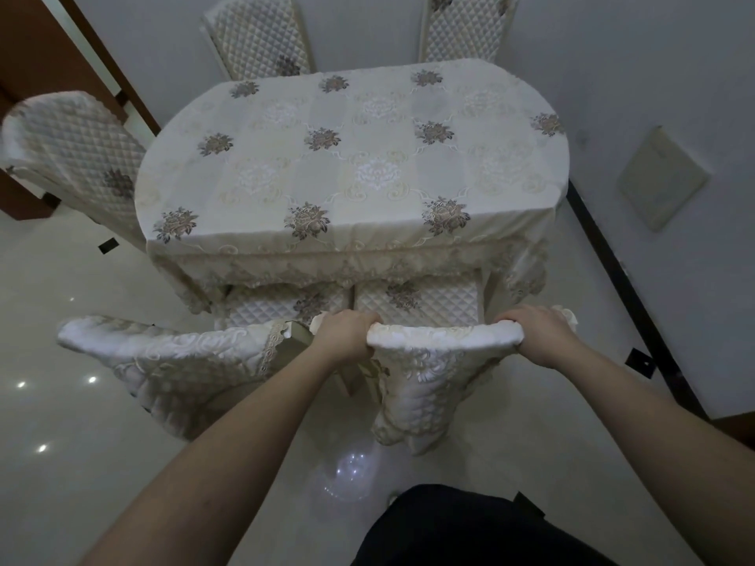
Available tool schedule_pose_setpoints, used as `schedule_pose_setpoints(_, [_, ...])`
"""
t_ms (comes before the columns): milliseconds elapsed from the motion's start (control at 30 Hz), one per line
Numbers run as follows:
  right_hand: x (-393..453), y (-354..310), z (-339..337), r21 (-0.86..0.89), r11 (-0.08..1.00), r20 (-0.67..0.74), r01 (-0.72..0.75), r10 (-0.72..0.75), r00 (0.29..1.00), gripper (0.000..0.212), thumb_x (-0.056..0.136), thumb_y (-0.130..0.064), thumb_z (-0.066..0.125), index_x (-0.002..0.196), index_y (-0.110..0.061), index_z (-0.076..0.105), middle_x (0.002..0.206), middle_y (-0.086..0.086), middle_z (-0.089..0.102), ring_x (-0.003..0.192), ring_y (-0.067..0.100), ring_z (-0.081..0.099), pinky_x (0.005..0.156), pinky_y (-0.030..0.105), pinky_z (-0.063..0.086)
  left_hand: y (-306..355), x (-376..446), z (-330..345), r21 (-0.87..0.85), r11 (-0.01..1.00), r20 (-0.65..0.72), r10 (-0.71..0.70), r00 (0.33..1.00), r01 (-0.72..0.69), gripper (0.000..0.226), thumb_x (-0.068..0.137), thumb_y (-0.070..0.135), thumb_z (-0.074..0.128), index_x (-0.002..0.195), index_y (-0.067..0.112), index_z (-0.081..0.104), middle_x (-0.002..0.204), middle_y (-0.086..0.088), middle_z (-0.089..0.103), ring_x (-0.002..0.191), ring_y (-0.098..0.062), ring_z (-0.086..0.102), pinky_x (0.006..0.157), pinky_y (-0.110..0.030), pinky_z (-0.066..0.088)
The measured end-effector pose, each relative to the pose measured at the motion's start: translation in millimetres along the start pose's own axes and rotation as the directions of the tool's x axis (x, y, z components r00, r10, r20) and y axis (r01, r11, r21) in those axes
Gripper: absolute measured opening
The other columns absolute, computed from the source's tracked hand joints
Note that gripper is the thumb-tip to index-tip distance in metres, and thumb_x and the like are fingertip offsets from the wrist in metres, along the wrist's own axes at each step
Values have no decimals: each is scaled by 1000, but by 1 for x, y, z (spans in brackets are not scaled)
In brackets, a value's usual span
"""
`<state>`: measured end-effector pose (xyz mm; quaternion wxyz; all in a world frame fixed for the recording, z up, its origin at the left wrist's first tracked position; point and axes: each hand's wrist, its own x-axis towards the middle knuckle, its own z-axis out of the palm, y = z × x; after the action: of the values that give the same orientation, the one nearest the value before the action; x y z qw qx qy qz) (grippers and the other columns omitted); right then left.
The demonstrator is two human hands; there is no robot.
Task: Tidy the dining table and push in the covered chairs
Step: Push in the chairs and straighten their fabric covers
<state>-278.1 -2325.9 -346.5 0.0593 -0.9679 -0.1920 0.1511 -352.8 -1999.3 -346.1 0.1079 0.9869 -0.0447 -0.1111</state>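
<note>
The left hand (345,335) and the right hand (539,335) each had a grip curled over the top of the chair (441,341). The chair stood at the near edge of the tabletop (351,157), its seat partly under the cloth.

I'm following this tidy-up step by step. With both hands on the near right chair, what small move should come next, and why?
Probably a short straight push toward the table. The left hand and right hand grip the two ends of the chair back, and much of its seat shows outside the tablecloth's hem, so it seems not fully in.
</note>
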Motion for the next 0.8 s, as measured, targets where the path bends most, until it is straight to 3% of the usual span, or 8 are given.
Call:
schedule_pose_setpoints(100, [-8, 2, 7, 89, 996, -122, 4, 7, 993, 36, 68, -27, 58, 100, -42, 65, 97, -10, 66, 87, 19, 60, 73, 36, 47, 4, -7, 5, -43, 999, -117, -4, 993, -1, 36, 68, 25, 63, 104, 29, 61, 97, 5, 66, 94, -24, 59, 80, -35, 39])
schedule_pose_setpoints(267, [-24, 4, 18, 166, 986, -325, 32, 24, 945, 43, 55, -9, 68, 97, -19, 68, 89, 2, 67, 83, 30, 61, 69, 37, 42, 8, -17, 13, -111, 994, -253, -42, 966, 14, 36, 66, 21, 65, 101, 27, 59, 97, 6, 62, 94, -22, 56, 83, -36, 36])
schedule_pose_setpoints(400, [-38, 7, 27, 207, 975, -384, 73, 12, 923, 53, 62, -12, 73, 113, -16, 58, 106, 4, 62, 99, 28, 54, 87, 42, 41, 9, -27, 24, -158, 987, -356, -57, 933, 0, 51, 62, 16, 70, 111, 22, 58, 106, 2, 62, 103, -24, 56, 92, -40, 39])
schedule_pose_setpoints(500, [-50, 9, 32, 216, 971, -389, 101, -10, 921, 62, 68, -17, 74, 125, -16, 49, 123, 3, 54, 116, 26, 48, 101, 45, 37, 8, -37, 32, -145, 989, -376, -63, 924, 9, 62, 65, 22, 70, 124, 20, 51, 123, -3, 57, 119, -27, 50, 104, -46, 36])
schedule_pose_setpoints(600, [-54, 12, 36, 206, 977, -334, 63, 10, 942, 73, 71, -22, 73, 135, -15, 39, 137, 5, 45, 131, 27, 38, 109, 47, 31, 6, -48, 40, -91, 995, -323, -55, 945, 27, 80, 71, 34, 71, 141, 20, 35, 144, -7, 40, 137, -28, 32, 114, -49, 24])
schedule_pose_setpoints(800, [-67, 11, 33, 158, 987, -232, -2, 39, 972, 87, 78, -34, 69, 148, -18, 20, 155, 6, 22, 144, 24, 16, 116, 44, 19, 19, -61, 36, -54, 988, -210, -150, 966, 142, 95, 80, 50, 61, 153, 22, 7, 160, -7, 10, 148, -24, 1, 119, -44, 4])
